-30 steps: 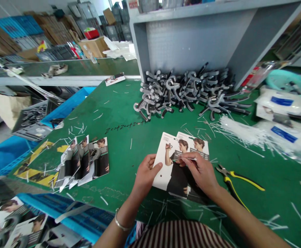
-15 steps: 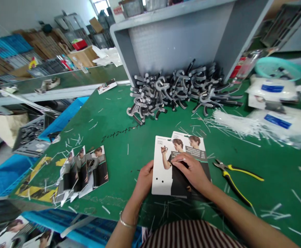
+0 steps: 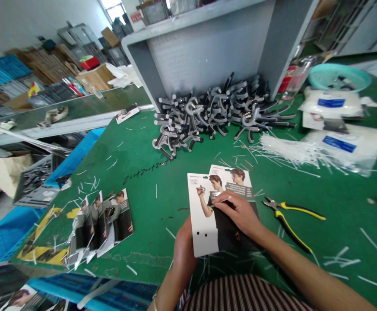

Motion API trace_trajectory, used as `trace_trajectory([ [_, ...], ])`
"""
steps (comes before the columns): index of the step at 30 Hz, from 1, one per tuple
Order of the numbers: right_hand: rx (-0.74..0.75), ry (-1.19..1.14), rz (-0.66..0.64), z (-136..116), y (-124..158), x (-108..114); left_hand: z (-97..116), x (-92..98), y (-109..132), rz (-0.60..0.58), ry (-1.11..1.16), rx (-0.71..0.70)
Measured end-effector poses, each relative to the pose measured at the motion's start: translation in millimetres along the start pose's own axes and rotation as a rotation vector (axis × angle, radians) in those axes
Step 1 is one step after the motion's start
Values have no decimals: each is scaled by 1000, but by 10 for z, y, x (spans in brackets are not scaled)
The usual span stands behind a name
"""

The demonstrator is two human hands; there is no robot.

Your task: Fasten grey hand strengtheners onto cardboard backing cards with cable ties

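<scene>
The printed cardboard card (image 3: pixel 203 224) stands tilted above the green worktop (image 3: pixel 149 207), near centre, overlapping a second card (image 3: pixel 232 176). The left hand (image 3: pixel 183 246) grips the card from beneath, its fingers hidden behind it. The right hand (image 3: pixel 236 211), closed to a pinch, holds a thin white plastic tie (image 3: pixel 224 199) against the card face. Yellow-handled pliers (image 3: pixel 287 220) lie to the right; a heap of grey hand grippers (image 3: pixel 207 116) lies far.

**Striped top, silver bangle**

On my feed the wearer has on a striped top (image 3: pixel 243 294), dark brownish with thin pale vertical lines. The left hand (image 3: pixel 184 247) and right hand (image 3: pixel 236 214) are bare, as are the forearms. A thin silver bangle (image 3: pixel 155 308) circles the left wrist, cut off by the frame's lower edge.
</scene>
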State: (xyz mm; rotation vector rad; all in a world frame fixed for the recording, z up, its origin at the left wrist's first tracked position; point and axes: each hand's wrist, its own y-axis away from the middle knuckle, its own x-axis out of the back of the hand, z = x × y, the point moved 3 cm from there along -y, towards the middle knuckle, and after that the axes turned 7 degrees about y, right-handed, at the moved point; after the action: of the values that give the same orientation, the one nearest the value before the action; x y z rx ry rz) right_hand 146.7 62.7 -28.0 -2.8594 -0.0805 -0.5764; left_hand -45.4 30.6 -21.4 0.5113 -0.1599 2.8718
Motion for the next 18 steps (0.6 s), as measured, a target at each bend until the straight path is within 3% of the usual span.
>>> trace_trajectory([
  [2, 3, 1, -5, 9, 3, -5, -36, 10, 143, 7, 38, 38],
  [5, -14, -10, -16, 33, 0, 5, -56, 15, 226, -101, 73, 8],
  [13, -57, -116, -94, 48, 3, 104, 88, 32, 34, -340, -24, -185],
  [16, -64, -130, -90, 50, 5, 107, 118, 5, -11, -286, -183, -254],
  [18, -67, -143, -92, 49, 2, 104, 117, 2, -45, -169, -208, -189],
])
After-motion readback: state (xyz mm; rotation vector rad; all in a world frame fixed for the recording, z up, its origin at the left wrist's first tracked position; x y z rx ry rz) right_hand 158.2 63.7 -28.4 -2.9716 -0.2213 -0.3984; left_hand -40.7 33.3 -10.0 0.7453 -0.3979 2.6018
